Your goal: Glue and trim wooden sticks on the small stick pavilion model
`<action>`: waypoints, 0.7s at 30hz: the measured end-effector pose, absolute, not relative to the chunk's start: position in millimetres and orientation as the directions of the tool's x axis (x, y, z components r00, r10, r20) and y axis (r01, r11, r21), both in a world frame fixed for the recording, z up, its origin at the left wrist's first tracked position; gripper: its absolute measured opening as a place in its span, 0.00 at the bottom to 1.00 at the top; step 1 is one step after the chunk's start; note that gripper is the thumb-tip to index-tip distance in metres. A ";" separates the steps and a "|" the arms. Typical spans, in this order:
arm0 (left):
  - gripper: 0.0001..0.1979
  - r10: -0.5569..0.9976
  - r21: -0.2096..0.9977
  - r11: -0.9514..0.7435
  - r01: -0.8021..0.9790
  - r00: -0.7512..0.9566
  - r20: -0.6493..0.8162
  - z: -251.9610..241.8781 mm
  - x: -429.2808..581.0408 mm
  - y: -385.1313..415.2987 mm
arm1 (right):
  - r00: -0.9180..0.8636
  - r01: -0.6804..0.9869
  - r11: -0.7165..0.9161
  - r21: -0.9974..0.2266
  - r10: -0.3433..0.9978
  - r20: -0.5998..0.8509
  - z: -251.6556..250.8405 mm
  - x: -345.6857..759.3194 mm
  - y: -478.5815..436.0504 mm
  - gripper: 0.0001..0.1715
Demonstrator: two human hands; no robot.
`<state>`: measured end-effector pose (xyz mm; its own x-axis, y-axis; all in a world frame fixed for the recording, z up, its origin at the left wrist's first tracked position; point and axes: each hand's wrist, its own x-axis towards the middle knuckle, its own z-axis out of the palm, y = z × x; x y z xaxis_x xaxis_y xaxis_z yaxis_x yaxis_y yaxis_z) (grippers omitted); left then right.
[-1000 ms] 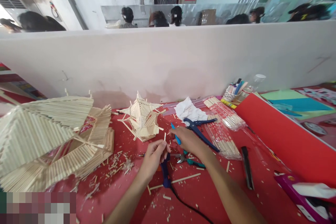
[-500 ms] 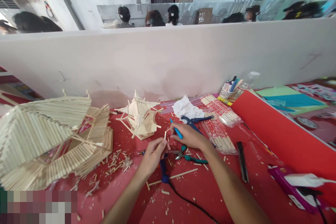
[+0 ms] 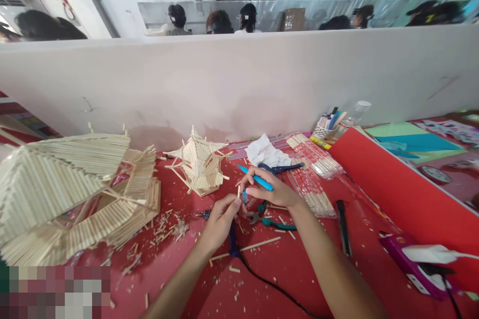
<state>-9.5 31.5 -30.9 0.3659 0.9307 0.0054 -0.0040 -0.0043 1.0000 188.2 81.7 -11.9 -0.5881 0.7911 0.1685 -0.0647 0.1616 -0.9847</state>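
Note:
My left hand [image 3: 224, 212] pinches a short piece of wooden stick [image 3: 239, 191] upright between thumb and fingers. A blue pen [image 3: 257, 178] lies across the fingers of my right hand [image 3: 271, 187], which is closed around it. At that hand's fingertips, close to the stick, is a small blue piece [image 3: 245, 196], perhaps the pen's cap. Below my hands lies a dark blue glue gun [image 3: 234, 241] with a black cord, partly hidden by my left hand. Teal-handled pliers [image 3: 277, 224] rest just under my right hand.
A small stick-built pavilion [image 3: 198, 164] stands ahead, a larger stick model [image 3: 71, 179] at left. Bagged sticks [image 3: 314, 159], white tissue [image 3: 266, 152], blue-handled cutters [image 3: 282, 168] and a black-handled tool [image 3: 344, 227] lie around. Stick scraps litter the red table [image 3: 179, 279]. A white partition [image 3: 224, 79] rises behind.
The pen has tilted flatter and shifted slightly right in my right hand. A small blue piece now shows at its fingertips, nearer the stick. My left hand keeps its pinch.

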 end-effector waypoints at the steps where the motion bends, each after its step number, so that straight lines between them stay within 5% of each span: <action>1: 0.21 0.931 1.000 -0.006 -0.004 0.365 0.007 -31.4 -9.7 31.3 | -0.591 -0.083 0.137 -0.987 0.791 0.159 -12.3 187.5 81.5 0.16; 14: 0.23 0.936 0.999 -0.036 -0.026 0.351 0.043 -32.9 -10.7 29.4 | -0.612 0.022 0.160 -0.987 0.783 0.113 -7.7 193.0 83.0 0.13; 21: 0.23 0.940 0.999 -0.006 -0.042 0.340 0.020 -32.1 -11.5 30.4 | -0.523 -0.071 0.050 -0.996 0.849 0.079 -14.8 215.8 87.3 0.26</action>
<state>-11.5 30.4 -32.1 0.3399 0.9403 0.0197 -0.0423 -0.0056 0.9991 215.8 87.3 -14.8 -0.5228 0.8488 0.0794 -0.0708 0.0495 -0.9963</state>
